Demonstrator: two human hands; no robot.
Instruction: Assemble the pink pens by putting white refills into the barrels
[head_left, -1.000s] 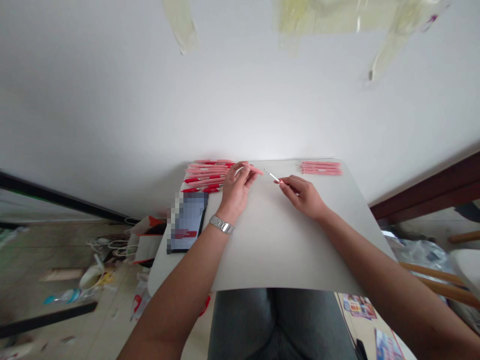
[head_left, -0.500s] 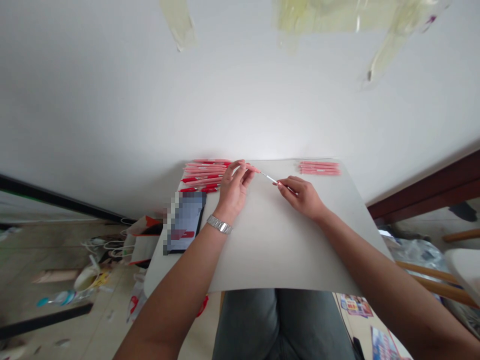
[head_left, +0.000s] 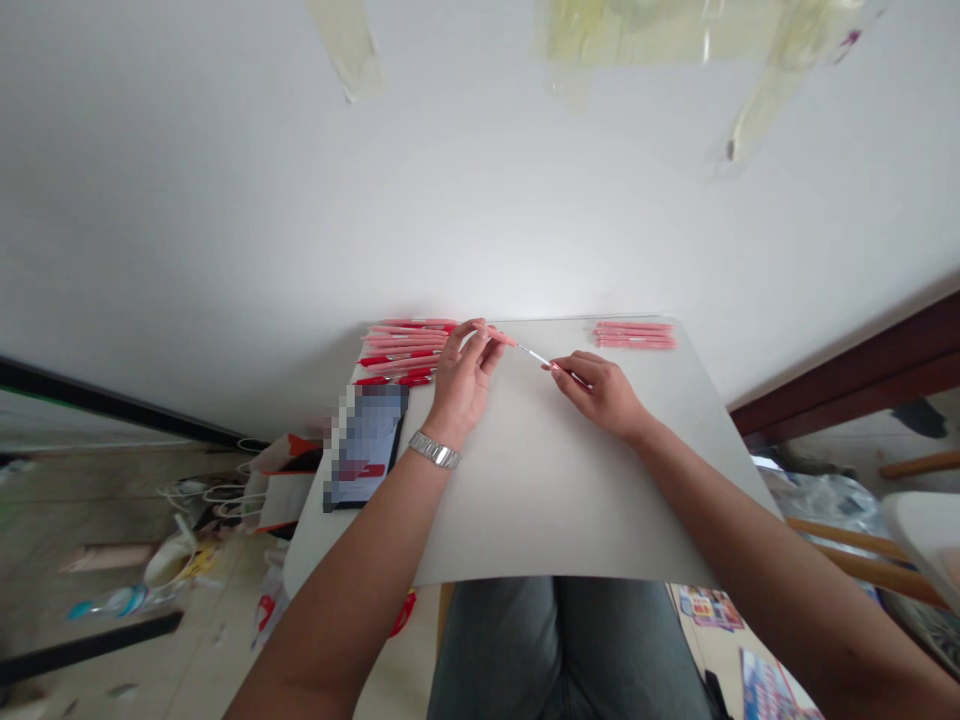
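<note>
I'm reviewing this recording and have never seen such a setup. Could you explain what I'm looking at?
There is no machine here, only a person's two bare hands. One camera, worn on that person's head, looks forward and down at them. The left hand holds a pink pen barrel in its fingers; the right hand holds a slim white rod, probably a pen refill, its tip apparently at the barrel's end. On the white table lie red and pink pens and a tablet to the left, and pink pens in a row to the right.

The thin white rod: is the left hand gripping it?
No, the right hand grips the thin white rod, while the left hand holds a pink tube.
</note>
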